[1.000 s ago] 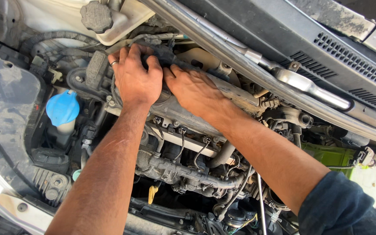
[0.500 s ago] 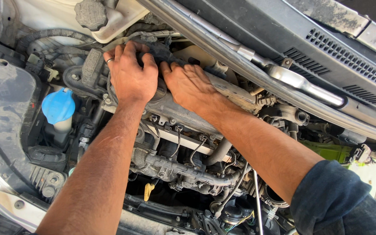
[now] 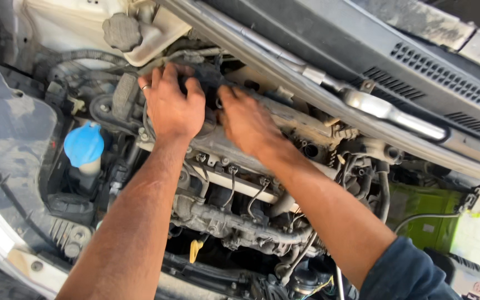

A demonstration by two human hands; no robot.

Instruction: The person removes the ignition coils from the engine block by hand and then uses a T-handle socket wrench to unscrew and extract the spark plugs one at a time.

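Both hands press down side by side on a dark part (image 3: 209, 83) at the top of the engine (image 3: 240, 150). The left hand (image 3: 173, 105) lies with fingers spread and curled over its edge; the right hand (image 3: 248, 119) grips it alongside. The engine is dusty cast metal, ribbed and hose-laced; a smooth blue cap (image 3: 83, 143) sits left.

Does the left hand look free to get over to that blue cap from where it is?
Probably yes. The left hand rests on the engine top, and the blue cap sits just beside and below it, uncovered from above. Only hoses lie between, and they look low enough to pass over.
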